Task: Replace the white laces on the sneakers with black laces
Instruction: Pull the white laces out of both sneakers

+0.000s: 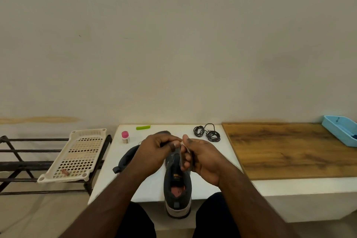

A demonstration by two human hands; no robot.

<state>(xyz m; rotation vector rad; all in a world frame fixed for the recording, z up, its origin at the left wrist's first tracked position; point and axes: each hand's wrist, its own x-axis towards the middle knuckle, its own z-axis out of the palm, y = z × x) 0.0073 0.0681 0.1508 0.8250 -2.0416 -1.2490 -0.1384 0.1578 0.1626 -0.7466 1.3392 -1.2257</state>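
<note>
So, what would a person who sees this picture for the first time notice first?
Both hands, the left hand and the right hand, meet over a grey sneaker at the near edge of the white table, fingers curled at its lacing. Black laces lie coiled behind them.

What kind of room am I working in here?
Probably a home entryway or utility corner, though that's a guess: a metal shoe rack stands at the left, a low white table holds sneakers, and a plain wall rises behind.

Both forearms reach forward and meet. The left hand point(154, 152) has its fingers curled inward, fingertips toward the right hand point(201, 157). The right hand's fingers curl too, thumb raised.
</note>
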